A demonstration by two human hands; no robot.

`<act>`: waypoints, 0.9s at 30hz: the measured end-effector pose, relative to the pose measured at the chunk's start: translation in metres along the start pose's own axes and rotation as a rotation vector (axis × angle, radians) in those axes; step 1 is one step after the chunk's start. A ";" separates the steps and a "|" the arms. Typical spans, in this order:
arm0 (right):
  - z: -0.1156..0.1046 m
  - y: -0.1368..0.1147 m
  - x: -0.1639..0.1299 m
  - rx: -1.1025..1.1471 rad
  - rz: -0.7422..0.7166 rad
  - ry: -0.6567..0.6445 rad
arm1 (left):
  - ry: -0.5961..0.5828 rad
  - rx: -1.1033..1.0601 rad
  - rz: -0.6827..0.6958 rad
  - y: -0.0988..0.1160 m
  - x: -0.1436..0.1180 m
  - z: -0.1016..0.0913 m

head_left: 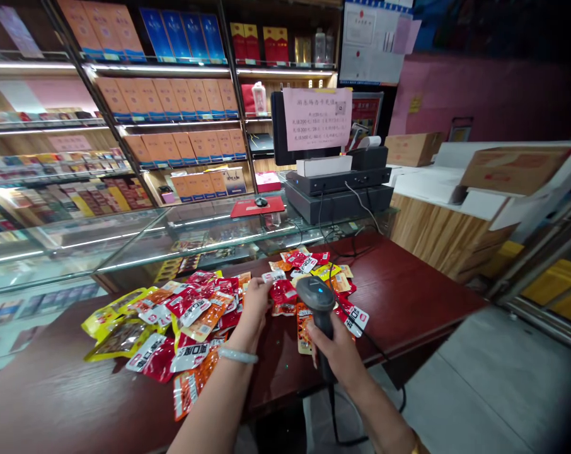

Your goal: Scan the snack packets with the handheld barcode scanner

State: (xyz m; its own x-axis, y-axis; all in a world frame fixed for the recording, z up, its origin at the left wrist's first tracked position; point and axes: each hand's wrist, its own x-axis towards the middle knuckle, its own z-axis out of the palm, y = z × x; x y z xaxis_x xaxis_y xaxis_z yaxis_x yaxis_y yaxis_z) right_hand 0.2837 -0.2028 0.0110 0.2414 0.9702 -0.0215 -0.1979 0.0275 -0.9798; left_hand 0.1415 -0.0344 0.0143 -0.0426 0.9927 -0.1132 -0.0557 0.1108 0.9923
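Observation:
My right hand [335,347] is wrapped round the grip of a black barcode scanner [316,293], which shows a small blue light on its head. My left hand [256,302], with a pale bangle [238,355] on its wrist, pinches the edge of a red snack packet [283,291]. To the left lies a loose heap of red, orange and yellow snack packets [191,309]. A smaller pile of packets [307,260] sits behind the scanner. Directly under the scanner head, an orange packet [304,328] is partly hidden.
The packets lie on a dark red wooden table [399,284]. A glass display counter [210,221] adjoins it, bearing a red mat [257,206] with a mouse and a black till [340,195]. The scanner's cable [375,347] hangs over the table edge. Boxed goods [172,98] fill the shelves.

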 end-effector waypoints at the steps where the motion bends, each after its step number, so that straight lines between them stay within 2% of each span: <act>1: 0.002 0.000 -0.001 0.006 -0.003 -0.016 | 0.036 -0.028 0.017 0.002 -0.004 -0.010; 6: 0.022 -0.003 -0.005 -0.009 -0.035 -0.152 | 0.177 -0.060 0.190 0.009 -0.023 -0.052; 11: 0.046 -0.008 -0.010 -0.025 -0.030 -0.222 | 0.241 -0.149 0.220 0.009 -0.040 -0.075; 17: 0.062 -0.009 -0.012 -0.024 -0.039 -0.275 | 0.301 -0.175 0.272 0.006 -0.052 -0.087; 27: 0.067 -0.006 -0.014 -0.057 -0.032 -0.295 | 0.287 -0.190 0.287 0.002 -0.057 -0.090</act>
State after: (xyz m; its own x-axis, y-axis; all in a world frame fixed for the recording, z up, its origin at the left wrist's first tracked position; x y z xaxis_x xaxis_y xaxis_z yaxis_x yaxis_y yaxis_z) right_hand 0.2185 -0.2003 0.0307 -0.0414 0.9973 0.0605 -0.1387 0.0542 -0.9888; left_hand 0.0538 -0.0949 0.0185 -0.3567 0.9253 0.1290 -0.1822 -0.2043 0.9618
